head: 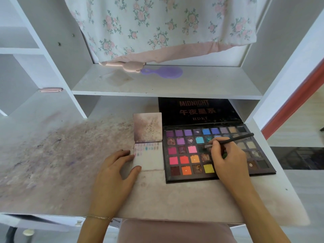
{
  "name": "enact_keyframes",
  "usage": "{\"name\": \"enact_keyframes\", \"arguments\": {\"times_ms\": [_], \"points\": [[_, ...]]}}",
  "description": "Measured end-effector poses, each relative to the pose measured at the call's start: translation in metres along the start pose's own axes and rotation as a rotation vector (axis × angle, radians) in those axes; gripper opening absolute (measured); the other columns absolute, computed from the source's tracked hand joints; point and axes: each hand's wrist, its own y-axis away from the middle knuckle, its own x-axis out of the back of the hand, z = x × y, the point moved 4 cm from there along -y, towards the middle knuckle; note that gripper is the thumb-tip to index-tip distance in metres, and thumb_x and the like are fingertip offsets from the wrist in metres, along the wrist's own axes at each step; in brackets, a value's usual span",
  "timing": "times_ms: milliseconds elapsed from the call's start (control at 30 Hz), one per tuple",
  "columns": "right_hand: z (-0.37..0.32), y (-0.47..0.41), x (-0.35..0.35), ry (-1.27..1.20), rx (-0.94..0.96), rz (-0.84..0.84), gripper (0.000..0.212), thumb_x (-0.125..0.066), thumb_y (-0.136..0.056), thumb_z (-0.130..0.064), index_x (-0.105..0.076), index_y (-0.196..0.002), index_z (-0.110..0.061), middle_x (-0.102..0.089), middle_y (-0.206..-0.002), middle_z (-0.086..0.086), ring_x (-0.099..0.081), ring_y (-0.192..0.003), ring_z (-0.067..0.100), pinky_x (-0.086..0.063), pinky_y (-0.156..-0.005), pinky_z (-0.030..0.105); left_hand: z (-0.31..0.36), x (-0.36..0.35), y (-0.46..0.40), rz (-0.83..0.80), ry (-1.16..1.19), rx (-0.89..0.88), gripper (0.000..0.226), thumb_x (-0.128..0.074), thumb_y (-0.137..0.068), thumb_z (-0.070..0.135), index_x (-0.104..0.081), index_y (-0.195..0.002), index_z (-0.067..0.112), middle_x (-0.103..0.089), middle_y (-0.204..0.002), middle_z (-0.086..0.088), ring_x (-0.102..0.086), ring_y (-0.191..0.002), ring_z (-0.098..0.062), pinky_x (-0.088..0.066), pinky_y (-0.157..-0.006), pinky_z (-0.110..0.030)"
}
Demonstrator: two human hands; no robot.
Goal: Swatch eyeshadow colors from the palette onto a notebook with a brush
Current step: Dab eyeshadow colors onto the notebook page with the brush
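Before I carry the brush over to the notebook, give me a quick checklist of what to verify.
1. Brush held in right hand: ok.
2. Brush tip down on a pan in the palette: ok; pigment load: cannot tell.
3. Notebook open, with blank space below the existing swatches: ok.
4. Left hand steadying the notebook's left edge: ok.
5. Path from palette to page, which lie side by side: ok.
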Motion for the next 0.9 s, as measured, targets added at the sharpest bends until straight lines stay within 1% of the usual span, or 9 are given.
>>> {"name": "enact_keyframes", "arguments": {"times_ms": [133,200,333,433,500,633,733,833,900], "points": [[-0.006,0.003,0.001,-0.047,0.034,0.010,0.015,-0.052,-0.088,-0.009,-0.053,-0.084,-0.024,-0.054,-0.072,-0.010,-0.055,-0.074,0.004,-0.043,-0.063,0.019,0.000,0.000,0.000,0.011,0.006,0.001,0.032,-0.070,-0.077,0.023,-0.065,-0.108,0.017,-0.055,-0.122,0.005,-0.042,-0.113,-0.004,-0.027,-0.096,-0.017],[-0.012,0.005,0.000,-0.089,0.055,0.010,0.019,-0.053,-0.087,-0.007,-0.053,-0.085,-0.025,-0.056,-0.072,-0.009,-0.057,-0.073,0.006,-0.043,-0.063,0.017,0.000,-0.001,0.000,0.007,-0.002,0.000,0.032,-0.069,-0.078,0.024,-0.065,-0.109,0.018,-0.055,-0.123,0.006,-0.043,-0.115,-0.007,-0.028,-0.096,-0.018],[-0.031,0.011,-0.009,-0.186,0.099,-0.029,0.031,-0.055,-0.087,-0.008,-0.048,-0.080,-0.037,-0.058,-0.068,-0.012,-0.058,-0.068,0.009,-0.044,-0.056,0.012,0.000,-0.001,0.001,0.006,-0.001,-0.002,0.033,-0.068,-0.078,0.026,-0.064,-0.110,0.018,-0.053,-0.124,0.006,-0.043,-0.117,-0.008,-0.027,-0.097,-0.019],[-0.044,0.016,-0.027,-0.286,0.071,-0.104,0.029,-0.057,-0.086,-0.005,-0.050,-0.076,-0.032,-0.061,-0.061,-0.005,-0.053,-0.055,0.010,-0.041,-0.049,0.016,0.001,-0.001,0.001,0.012,0.005,-0.002,0.033,-0.068,-0.078,0.026,-0.064,-0.110,0.018,-0.054,-0.124,0.006,-0.044,-0.116,-0.008,-0.027,-0.097,-0.018],[-0.050,0.019,-0.039,-0.312,0.044,-0.153,0.024,-0.058,-0.085,-0.009,-0.052,-0.075,-0.030,-0.063,-0.063,-0.002,-0.052,-0.056,0.012,-0.042,-0.051,0.021,0.001,-0.001,0.001,0.014,0.009,-0.003,0.033,-0.068,-0.078,0.026,-0.064,-0.110,0.019,-0.053,-0.124,0.006,-0.044,-0.117,-0.009,-0.027,-0.098,-0.019],[-0.067,0.018,-0.061,-0.306,0.057,-0.239,0.022,-0.059,-0.085,-0.013,-0.050,-0.075,-0.031,-0.062,-0.064,-0.003,-0.054,-0.060,0.007,-0.042,-0.050,0.014,0.002,-0.001,0.000,0.030,0.021,-0.029,0.032,-0.068,-0.078,0.026,-0.064,-0.109,0.019,-0.054,-0.123,0.007,-0.039,-0.110,0.000,-0.025,-0.097,-0.017],[-0.074,0.016,-0.075,-0.290,0.050,-0.284,0.016,-0.056,-0.087,-0.017,-0.051,-0.076,-0.027,-0.065,-0.067,0.007,-0.054,-0.055,0.012,-0.045,-0.049,0.024,0.001,-0.001,0.000,0.040,0.034,-0.041,0.031,-0.069,-0.078,0.025,-0.065,-0.108,0.019,-0.055,-0.121,0.007,-0.037,-0.108,0.002,-0.023,-0.096,-0.013],[-0.074,0.015,-0.085,-0.260,0.007,-0.328,0.016,-0.054,-0.088,-0.021,-0.048,-0.077,-0.031,-0.066,-0.074,0.008,-0.062,-0.068,0.017,-0.053,-0.064,0.038,0.000,-0.001,0.000,0.039,0.027,-0.048,0.032,-0.068,-0.078,0.026,-0.065,-0.109,0.019,-0.055,-0.121,0.006,-0.037,-0.109,0.002,-0.025,-0.096,-0.015],[-0.072,0.016,-0.087,-0.248,-0.008,-0.344,0.017,-0.053,-0.088,-0.022,-0.047,-0.077,-0.033,-0.067,-0.076,0.008,-0.064,-0.073,0.020,-0.054,-0.068,0.042,0.000,-0.001,0.000,0.039,0.022,-0.051,0.033,-0.068,-0.079,0.028,-0.064,-0.110,0.019,-0.054,-0.122,0.007,-0.037,-0.109,0.002,-0.025,-0.097,-0.016]]}}
